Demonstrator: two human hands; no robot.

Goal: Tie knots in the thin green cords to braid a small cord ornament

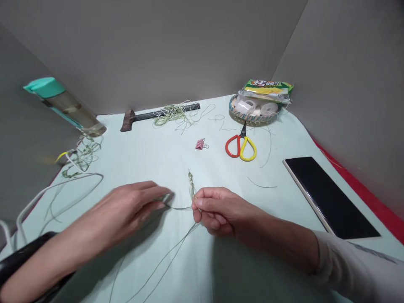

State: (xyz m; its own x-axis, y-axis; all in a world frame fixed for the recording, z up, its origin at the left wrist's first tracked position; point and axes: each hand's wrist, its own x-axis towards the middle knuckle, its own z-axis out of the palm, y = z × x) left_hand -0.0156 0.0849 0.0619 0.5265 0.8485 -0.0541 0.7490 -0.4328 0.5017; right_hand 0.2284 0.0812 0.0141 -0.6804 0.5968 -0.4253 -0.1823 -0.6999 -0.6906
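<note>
A short knotted braid of thin green cord [190,180] stands out above my right hand [217,209], whose thumb and fingers pinch the cords at its lower end. From that pinch one strand runs leftward to my left hand [139,204], where it passes between the thumb and fingers. Loose cord tails [167,263] trail from below my right hand toward the front edge of the view. A pink binder clip [200,144] lies just beyond the braid. Scissors [241,145] with one red and one yellow handle rest farther right.
A hammer [148,115] lies at the back under a tangle of cord [172,114]. The bottle [67,105] stands back left near a white cable [47,187] and more cord. At right are a basket [255,120] with tape rolls, a packet [268,89] and a phone [328,195].
</note>
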